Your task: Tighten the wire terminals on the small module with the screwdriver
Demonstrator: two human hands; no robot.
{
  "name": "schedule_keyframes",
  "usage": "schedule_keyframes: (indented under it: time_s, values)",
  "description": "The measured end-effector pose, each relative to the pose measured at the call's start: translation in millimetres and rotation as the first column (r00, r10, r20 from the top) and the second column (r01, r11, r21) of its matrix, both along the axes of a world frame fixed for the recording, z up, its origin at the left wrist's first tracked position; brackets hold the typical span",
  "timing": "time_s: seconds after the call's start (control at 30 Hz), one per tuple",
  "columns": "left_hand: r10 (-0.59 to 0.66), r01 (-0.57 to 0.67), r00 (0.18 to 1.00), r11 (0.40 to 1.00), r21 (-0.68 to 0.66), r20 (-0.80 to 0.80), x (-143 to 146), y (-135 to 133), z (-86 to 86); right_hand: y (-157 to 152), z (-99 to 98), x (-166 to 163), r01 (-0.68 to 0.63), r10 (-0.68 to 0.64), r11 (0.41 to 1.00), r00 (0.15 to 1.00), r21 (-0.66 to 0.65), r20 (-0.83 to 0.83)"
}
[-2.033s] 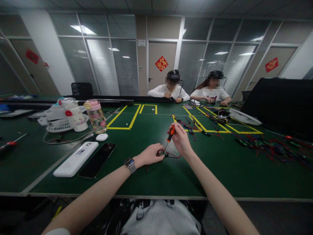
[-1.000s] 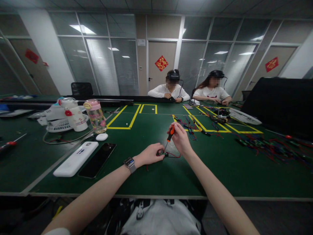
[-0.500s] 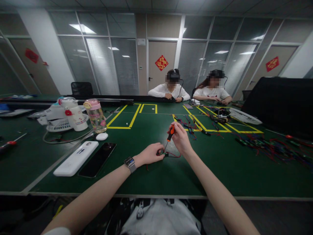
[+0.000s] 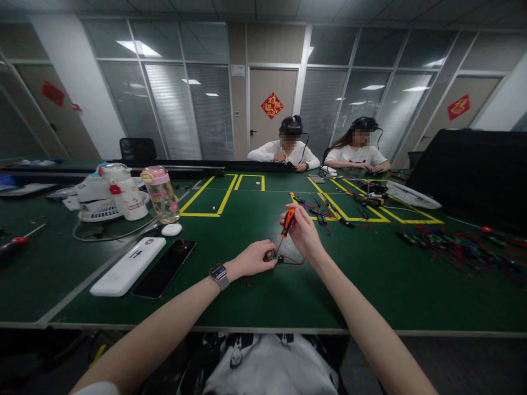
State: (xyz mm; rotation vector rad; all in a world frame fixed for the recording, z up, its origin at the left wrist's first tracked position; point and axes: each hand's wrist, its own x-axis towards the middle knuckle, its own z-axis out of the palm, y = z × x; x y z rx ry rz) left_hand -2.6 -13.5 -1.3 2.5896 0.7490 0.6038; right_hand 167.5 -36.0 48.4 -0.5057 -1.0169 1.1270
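My right hand (image 4: 304,233) grips an orange and black screwdriver (image 4: 289,221) by its handle, with the shaft slanting down to the left. Its tip meets a small green circuit board (image 4: 278,258) on the green table (image 4: 255,304). With closed fingers, my left hand (image 4: 258,258) pins the board's left end down; the fingers hide part of it. A red wire (image 4: 294,263) curves out from the board's right side, below my right hand. The exact contact point of the tip is too small to make out.
Left of my arm lie a black phone (image 4: 164,269), a white power bank (image 4: 127,267) and a white case (image 4: 172,230). Beyond stand a pink-lidded bottle (image 4: 161,195) and a white jug (image 4: 130,195). Wired boards (image 4: 448,247) pile up at right. Two people sit opposite.
My right hand's fingers have shifted slightly around the screwdriver handle, which looks a little turned. My left hand and the board stay put. Across the table, one person's hand has risen a little.
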Motion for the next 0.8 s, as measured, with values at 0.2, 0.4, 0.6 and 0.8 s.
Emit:
schedule_keyframes:
  time_s: [0.2,0.4,0.6,0.8]
  values:
    - [0.003,-0.003,1.0,1.0,-0.012,-0.002,0.0,0.7,-0.7,-0.9,1.2,-4.7,0.007,-0.006,1.0,1.0,0.019,-0.028]
    - [-0.002,0.002,1.0,1.0,-0.018,0.003,0.2,0.5,-0.3,2.2,-1.0,-0.2,0.094,-0.095,0.995,0.996,0.024,0.004]
    - [0.001,-0.002,1.0,1.0,-0.025,-0.01,0.3,0.1,0.4,0.2,-1.0,0.9,0.002,-0.002,1.0,1.0,0.006,0.019]
    - [0.003,-0.003,1.0,1.0,0.004,-0.023,0.5,0.2,0.6,-2.4,1.2,-2.6,0.002,-0.002,1.0,1.0,0.013,0.002]
